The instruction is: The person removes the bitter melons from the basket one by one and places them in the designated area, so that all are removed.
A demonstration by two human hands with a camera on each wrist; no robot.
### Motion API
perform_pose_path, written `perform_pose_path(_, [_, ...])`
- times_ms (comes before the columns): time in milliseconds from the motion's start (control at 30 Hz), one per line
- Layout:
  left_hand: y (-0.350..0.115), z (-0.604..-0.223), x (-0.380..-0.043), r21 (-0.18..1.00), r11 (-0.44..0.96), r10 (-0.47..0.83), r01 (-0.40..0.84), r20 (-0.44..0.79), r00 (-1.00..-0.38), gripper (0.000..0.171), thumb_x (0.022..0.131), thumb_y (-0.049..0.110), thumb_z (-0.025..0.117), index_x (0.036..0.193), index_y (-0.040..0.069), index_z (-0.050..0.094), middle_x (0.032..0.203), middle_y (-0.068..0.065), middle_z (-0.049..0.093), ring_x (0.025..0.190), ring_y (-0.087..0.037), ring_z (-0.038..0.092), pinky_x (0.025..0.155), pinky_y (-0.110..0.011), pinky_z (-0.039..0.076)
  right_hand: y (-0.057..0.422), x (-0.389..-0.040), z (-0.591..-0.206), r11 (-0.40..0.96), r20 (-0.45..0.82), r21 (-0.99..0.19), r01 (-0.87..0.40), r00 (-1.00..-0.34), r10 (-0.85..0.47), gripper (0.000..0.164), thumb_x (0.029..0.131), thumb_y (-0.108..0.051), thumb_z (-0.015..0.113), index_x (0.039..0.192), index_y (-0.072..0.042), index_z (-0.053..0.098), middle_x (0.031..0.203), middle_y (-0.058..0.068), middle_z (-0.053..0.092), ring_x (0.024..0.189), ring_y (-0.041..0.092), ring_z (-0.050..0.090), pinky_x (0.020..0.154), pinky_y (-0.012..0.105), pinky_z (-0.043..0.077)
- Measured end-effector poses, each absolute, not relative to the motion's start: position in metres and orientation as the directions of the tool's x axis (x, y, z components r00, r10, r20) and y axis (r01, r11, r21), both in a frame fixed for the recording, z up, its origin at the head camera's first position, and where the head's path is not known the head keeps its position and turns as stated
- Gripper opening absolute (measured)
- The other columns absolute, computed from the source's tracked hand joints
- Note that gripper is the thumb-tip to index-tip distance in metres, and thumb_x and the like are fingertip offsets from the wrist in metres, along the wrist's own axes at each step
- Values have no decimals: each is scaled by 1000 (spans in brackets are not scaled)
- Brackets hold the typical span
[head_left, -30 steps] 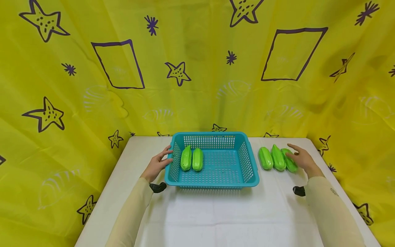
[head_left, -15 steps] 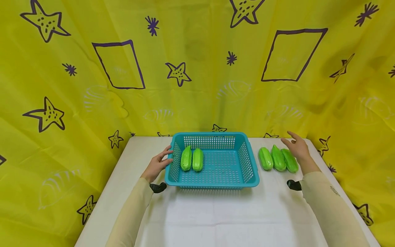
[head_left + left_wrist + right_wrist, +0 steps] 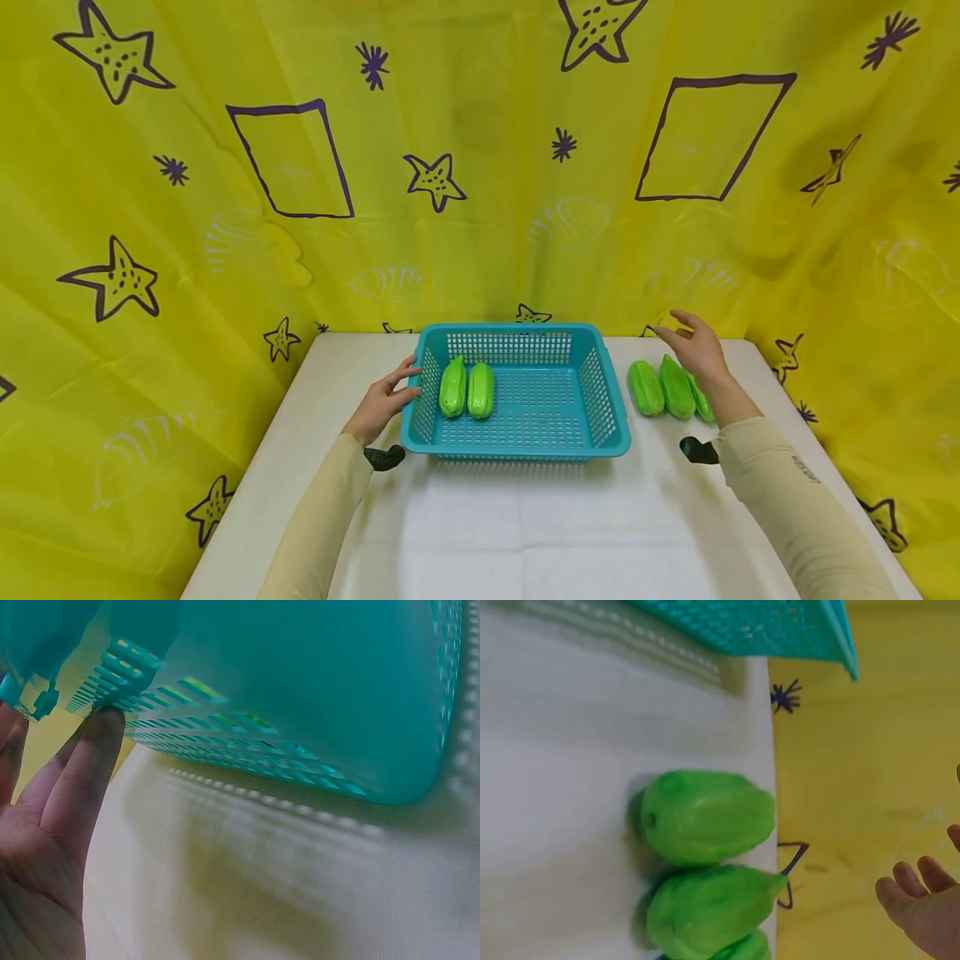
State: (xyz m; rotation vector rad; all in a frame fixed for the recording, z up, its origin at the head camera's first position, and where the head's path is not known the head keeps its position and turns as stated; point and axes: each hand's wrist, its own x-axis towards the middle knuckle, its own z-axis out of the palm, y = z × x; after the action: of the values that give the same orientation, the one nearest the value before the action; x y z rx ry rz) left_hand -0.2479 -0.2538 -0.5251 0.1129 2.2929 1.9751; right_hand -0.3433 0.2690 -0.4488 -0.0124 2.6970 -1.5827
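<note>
Three green gourds [image 3: 677, 390] lie side by side on the white table [image 3: 525, 517], right of the turquoise basket [image 3: 517, 451], long axes running roughly toward the yellow curtain [image 3: 487, 250]. The right hand [image 3: 701, 350], the nearer one, hangs above their far end, empty, fingers loosely bent; they lie below it, toward the person. The left hand [image 3: 381, 404] touches the basket's left side with relaxed fingers.

Bright, diffuse light in the head view, vivid yellow curtain [image 3: 480, 250], soft grey shadows on the white table [image 3: 525, 517], faint glints on the green vegetables [image 3: 481, 390], dimmer left wrist view, dotted light beneath the turquoise basket [image 3: 300, 675], right wrist view slightly blurred
</note>
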Motion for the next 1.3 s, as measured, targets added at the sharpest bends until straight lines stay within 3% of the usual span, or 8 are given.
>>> perform_pose_path(233, [-253, -524, -247, 987, 158, 129, -13, -34, -991, 46, 98, 19, 61, 141, 9, 50, 159, 12, 25, 147, -24, 20, 108, -52, 37, 246, -337, -438, 466, 17, -885, -25, -1000, -22, 76, 98, -42, 56, 153, 0, 25, 156, 27, 23, 139, 48, 26, 108, 61, 31])
perform_pose_path(667, [-252, -522, -246, 983, 180, 112, -25, -46, -993, 47, 97, 22, 62, 141, 9, 51, 159, 12, 25, 147, -25, 18, 107, -53, 38, 208, -325, -431, 494, -28, -867, -58, -986, -165, 83, 95, -44, 61, 155, -3, 21, 157, 26, 21, 141, 46, 24, 109, 62, 30])
perform_pose_path(1300, [-251, -523, -247, 982, 184, 90, -46, -63, -994, 46, 96, 23, 64, 139, 11, 53, 159, 13, 26, 147, -26, 20, 106, -51, 39, 155, -322, -443, 462, -71, -885, -49, -968, -239, 79, 95, -46, 60, 154, -8, 26, 158, 22, 22, 141, 42, 28, 108, 62, 31])
